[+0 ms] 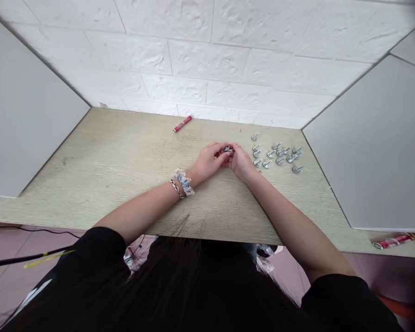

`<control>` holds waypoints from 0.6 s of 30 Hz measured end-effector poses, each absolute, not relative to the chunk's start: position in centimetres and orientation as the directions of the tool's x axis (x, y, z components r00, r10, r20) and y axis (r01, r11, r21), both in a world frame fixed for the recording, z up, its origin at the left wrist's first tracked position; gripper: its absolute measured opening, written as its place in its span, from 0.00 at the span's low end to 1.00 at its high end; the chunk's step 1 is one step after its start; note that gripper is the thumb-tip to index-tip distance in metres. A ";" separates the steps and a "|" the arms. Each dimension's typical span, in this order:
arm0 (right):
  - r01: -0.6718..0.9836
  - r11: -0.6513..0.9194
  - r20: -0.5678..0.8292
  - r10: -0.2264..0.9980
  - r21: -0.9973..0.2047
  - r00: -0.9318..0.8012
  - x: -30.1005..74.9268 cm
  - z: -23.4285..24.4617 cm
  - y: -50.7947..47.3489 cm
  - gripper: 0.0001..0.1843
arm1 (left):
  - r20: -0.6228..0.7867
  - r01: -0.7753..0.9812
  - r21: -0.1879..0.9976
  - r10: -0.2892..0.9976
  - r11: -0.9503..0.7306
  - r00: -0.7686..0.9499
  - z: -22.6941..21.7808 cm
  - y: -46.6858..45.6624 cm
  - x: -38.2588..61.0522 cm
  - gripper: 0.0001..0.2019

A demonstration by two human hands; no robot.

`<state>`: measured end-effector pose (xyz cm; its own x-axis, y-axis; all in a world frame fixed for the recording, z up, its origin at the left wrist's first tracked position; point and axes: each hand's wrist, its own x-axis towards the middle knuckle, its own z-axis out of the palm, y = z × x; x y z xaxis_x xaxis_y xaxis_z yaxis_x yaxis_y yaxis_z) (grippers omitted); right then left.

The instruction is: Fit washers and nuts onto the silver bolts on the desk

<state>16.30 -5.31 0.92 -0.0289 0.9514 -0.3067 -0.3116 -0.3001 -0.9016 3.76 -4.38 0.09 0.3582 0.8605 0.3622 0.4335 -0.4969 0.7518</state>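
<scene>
Above the middle of the table, my two hands meet around a small silver bolt with a wide round head (227, 149). My left hand (207, 162), with a scrunchie and a chain bracelet at its wrist, has its thumb and fingers closed on the bolt. From the other side, my right hand (243, 163) curls its fingers against the same piece. Part of the bolt is hidden by the fingers. Several similar silver bolts (280, 160) with round flanged heads lie in a loose group just right of my right hand.
Near the white brick wall (190, 60) lies a red tube-shaped piece (182, 124). Grey panels stand at the left (31, 106) and right (376, 143) of the wooden table (124, 138). Another red cylinder (392, 241) lies at the right front edge.
</scene>
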 end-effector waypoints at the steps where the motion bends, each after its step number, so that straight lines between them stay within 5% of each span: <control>1: -0.304 -0.313 -0.321 0.947 -0.900 -0.025 16.3 0.9 -5.2 0.16 | 0.363 0.433 0.750 0.859 -0.499 0.360 0.1 -4.4 3.8 0.14; 12: -0.002 -0.440 -0.440 0.898 -0.898 0.004 17.0 1.3 -5.2 0.29 | 0.354 0.433 0.756 0.862 -0.492 0.362 0.4 -4.6 3.8 0.15; 18: -0.077 -0.404 -0.402 0.915 -0.912 -0.045 17.0 0.9 -5.1 0.26 | 0.355 0.428 0.757 0.861 -0.493 0.363 0.4 -4.5 3.7 0.15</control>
